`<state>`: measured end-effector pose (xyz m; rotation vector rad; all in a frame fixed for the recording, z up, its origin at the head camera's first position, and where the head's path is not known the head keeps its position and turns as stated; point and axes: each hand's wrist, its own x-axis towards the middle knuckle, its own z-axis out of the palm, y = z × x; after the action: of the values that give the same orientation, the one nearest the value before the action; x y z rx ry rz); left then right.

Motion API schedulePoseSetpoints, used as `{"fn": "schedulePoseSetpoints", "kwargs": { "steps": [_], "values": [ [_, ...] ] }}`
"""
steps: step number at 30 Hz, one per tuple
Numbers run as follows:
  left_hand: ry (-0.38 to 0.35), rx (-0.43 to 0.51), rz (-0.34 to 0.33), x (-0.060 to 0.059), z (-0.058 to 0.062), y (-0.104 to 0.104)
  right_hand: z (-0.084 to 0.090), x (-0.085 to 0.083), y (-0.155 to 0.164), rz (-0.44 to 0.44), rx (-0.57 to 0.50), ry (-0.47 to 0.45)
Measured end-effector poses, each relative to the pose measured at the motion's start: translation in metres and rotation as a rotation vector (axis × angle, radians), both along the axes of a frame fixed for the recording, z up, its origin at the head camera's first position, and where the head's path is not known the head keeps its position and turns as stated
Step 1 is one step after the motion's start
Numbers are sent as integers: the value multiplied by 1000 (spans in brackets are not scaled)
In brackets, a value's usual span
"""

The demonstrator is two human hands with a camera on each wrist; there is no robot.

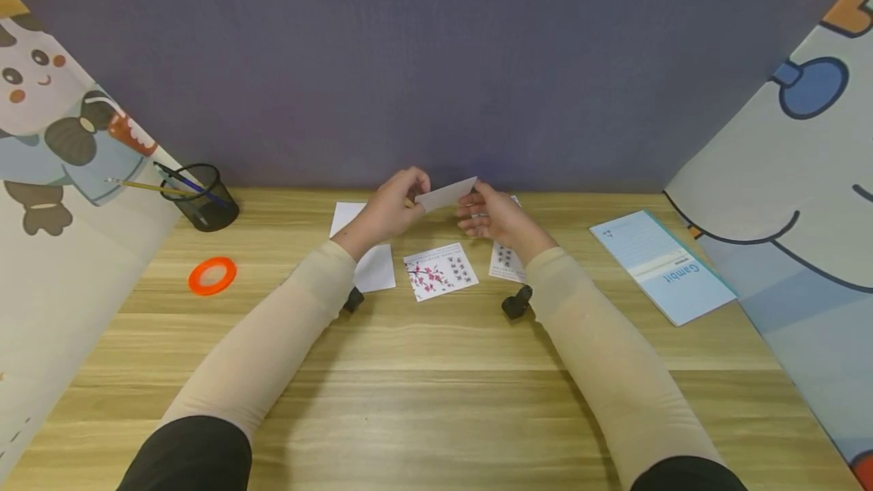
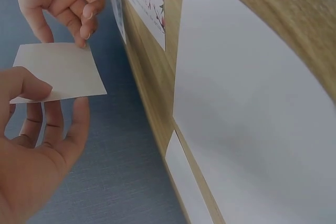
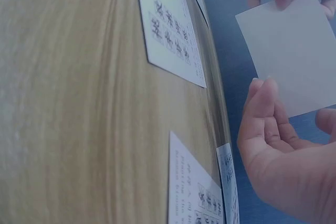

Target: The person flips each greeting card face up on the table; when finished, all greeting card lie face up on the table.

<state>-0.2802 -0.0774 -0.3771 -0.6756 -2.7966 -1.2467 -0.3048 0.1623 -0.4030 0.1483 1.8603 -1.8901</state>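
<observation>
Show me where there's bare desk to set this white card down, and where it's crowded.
Widest free patch: the near desk, between the two sleeves and in front of the blossom sheet. Another lies between the orange ring and the left sleeve, and one between the right hand and the blue booklet. Crowded: the strip of sheets under the left hand and card.

A desk booth of the kind found in a study or craft workspace. A wood-grain tabletop (image 1: 436,400) is closed off at the back by a grey-blue fabric partition (image 1: 436,59) and at both sides by panels printed with cartoon figures (image 1: 48,120). Stationery shows the use: a black mesh pen cup (image 1: 204,199) with brushes, an orange tape ring (image 1: 213,276), a blue booklet (image 1: 664,267) and printed sticker sheets (image 1: 441,271).
</observation>
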Motion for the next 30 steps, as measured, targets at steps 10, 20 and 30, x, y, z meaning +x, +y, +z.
{"fn": "schedulePoseSetpoints", "kwargs": {
  "steps": [10, 20, 30],
  "values": [
    [-19, -37, -18, 2, -2, -1, -5, -3, 4, 32, -71, -7],
    [-92, -94, 6, 4, -5, 0, -5, -2, 5, 13, -117, -52],
    [-104, -149, -27, 3, -8, 0, -5, -1, 4, -21, -111, -75]
  ]
}}
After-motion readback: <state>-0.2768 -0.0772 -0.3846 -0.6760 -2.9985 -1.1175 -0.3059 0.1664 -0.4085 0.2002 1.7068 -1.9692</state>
